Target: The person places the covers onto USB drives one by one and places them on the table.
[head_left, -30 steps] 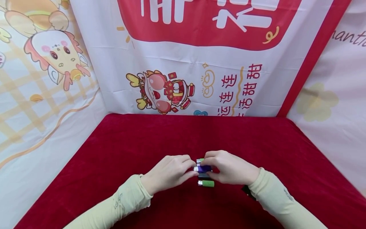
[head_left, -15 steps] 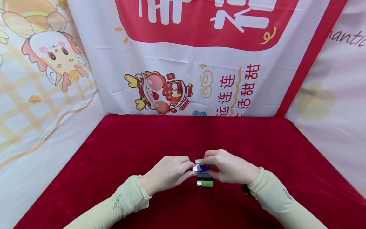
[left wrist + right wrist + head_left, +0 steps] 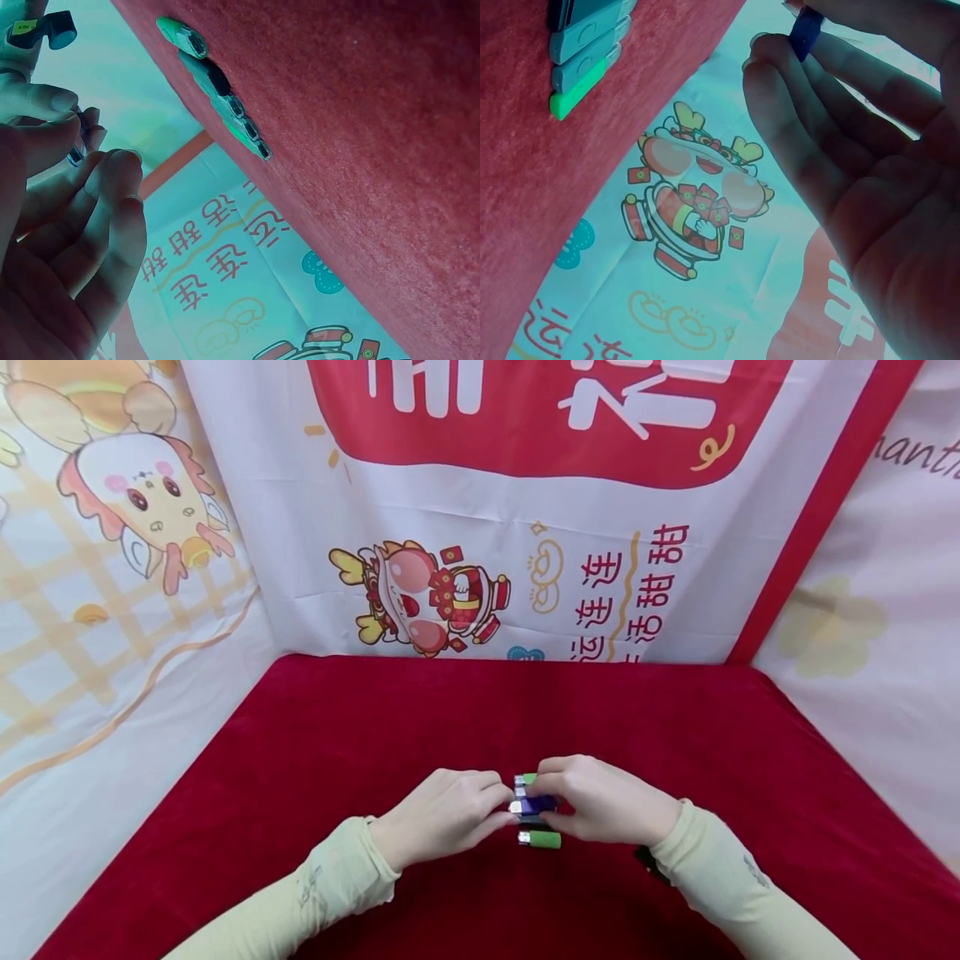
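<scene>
A purple USB flash drive (image 3: 537, 806) with a bare metal plug is held above the table between both hands. My right hand (image 3: 603, 799) pinches its body between thumb and fingers; in the right wrist view the drive's purple end (image 3: 806, 34) shows at the fingertips. At the plug end, my left hand (image 3: 446, 814) holds the drive with thumb and fingertips. Under the hands lies a row of flash drives. A green drive (image 3: 542, 839) is nearest me, and another green drive (image 3: 580, 90) ends the far side, with grey drives (image 3: 589, 37) beside it.
Dark red cloth (image 3: 375, 718) covers the table. Printed white curtains (image 3: 300, 568) enclose it at the back and both sides. A black object (image 3: 651, 862) sits at the right wrist, partly behind the sleeve.
The purple flash drive has shifted slightly toward me and covers more of the dark drive beneath. Both hands keep their hold, almost in the same place.
</scene>
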`<state>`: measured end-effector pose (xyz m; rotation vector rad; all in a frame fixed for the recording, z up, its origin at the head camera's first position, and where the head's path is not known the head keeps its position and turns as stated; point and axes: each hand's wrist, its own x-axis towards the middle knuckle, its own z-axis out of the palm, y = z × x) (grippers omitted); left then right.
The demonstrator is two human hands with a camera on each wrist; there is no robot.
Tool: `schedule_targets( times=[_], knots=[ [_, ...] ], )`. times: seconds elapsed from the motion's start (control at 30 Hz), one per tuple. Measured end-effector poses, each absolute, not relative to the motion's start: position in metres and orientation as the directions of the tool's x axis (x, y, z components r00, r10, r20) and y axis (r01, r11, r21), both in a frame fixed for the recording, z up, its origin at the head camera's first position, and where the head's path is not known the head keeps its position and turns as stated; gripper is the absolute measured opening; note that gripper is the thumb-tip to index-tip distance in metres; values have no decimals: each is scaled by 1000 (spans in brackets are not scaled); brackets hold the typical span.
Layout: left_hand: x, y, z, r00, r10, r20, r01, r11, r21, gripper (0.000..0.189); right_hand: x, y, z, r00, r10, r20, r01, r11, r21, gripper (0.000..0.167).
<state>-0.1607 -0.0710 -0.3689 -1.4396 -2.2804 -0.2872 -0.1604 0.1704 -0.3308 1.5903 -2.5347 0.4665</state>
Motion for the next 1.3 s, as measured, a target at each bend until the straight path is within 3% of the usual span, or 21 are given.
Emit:
schedule_targets(
  times=[0.37, 0.67, 1.3],
  knots=[
    [-161, -73, -370, -458, 804, 380, 868, 497, -5, 23, -159, 170, -335, -470, -860, 200, -882, 445, -156, 11],
    [-166, -76, -364, -546, 784, 296, 826, 562, 36, 19, -158, 168, -336, -522, -850, 65, -846, 507, -166, 7],
    [-166, -77, -367, -552, 774, 310, 811, 585, -16, 23, -158, 163, -348, -506, -863, 10, -855, 500, -138, 20]
  ],
)
